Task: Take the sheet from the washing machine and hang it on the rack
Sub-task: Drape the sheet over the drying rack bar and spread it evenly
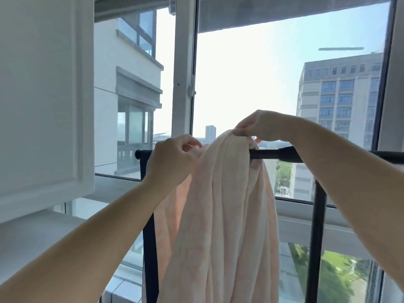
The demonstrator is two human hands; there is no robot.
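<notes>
A pale pink sheet (225, 215) hangs bunched over the top bar of a black rack (269, 154), falling in long folds towards me. My left hand (172, 160) grips the sheet's left edge at the bar, fingers curled into the cloth. My right hand (260, 126) pinches the top of the bunch just above the bar. More of the sheet drops behind the bar on the left. The washing machine is out of view.
The rack stands right in front of a large window (251, 73) with a white frame post (183, 66). Its black uprights stand at left (149, 248) and right (317, 237). A white cabinet door (41, 95) hangs at upper left above a white ledge (32, 237).
</notes>
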